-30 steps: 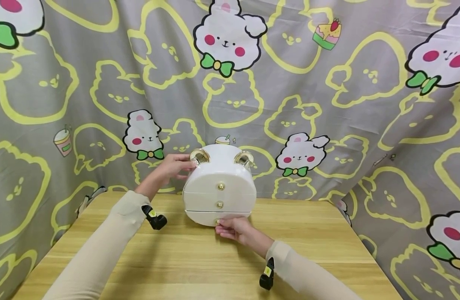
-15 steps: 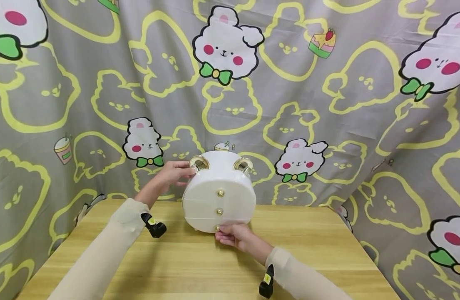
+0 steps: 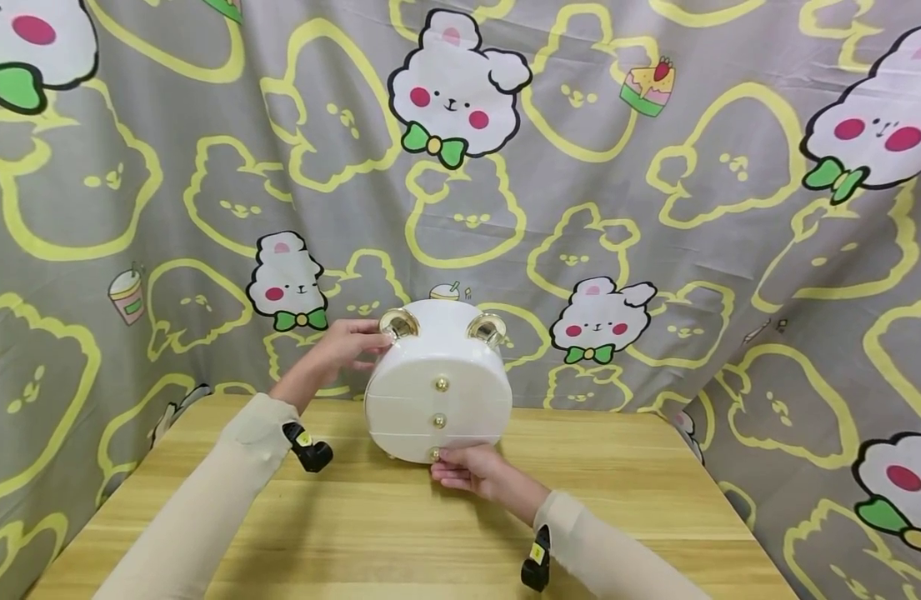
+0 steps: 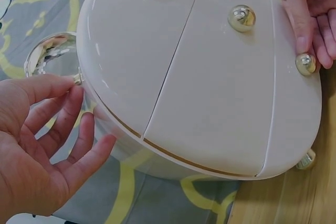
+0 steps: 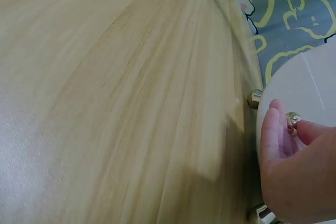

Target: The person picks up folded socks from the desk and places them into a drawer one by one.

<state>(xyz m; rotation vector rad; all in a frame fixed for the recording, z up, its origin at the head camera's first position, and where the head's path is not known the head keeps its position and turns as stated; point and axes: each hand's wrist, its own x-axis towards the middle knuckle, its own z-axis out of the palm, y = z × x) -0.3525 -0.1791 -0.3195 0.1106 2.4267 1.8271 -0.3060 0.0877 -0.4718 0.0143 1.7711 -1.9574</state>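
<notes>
A glossy white storage box (image 3: pixel 468 400) with rounded sides stands upright at the back of the table. Down its front run three drawers, each with a gold ball knob (image 4: pixel 242 18), and gold ring-shaped ears (image 3: pixel 487 327) top it. The left hand (image 3: pixel 347 343) is at the box's left ear (image 4: pixel 50 51), thumb and a finger pinching its base while the other fingers spread beside the side wall. At the bottom drawer (image 4: pixel 296 103), the right hand (image 3: pixel 475 469) holds the lowest knob (image 5: pixel 293 119) between thumb and fingers. All drawers appear flush with the front.
The wooden table (image 3: pixel 400 533) extends in front and to both sides of the box. A grey curtain (image 3: pixel 475 208) with rabbit prints hangs close behind it. Short gold feet (image 4: pixel 306 159) lift the box off the tabletop.
A dark gap above the bottom drawer, visible one second ago, has gone; the drawer is now flush. Both hands keep their places on the box. The head view tilted slightly.
</notes>
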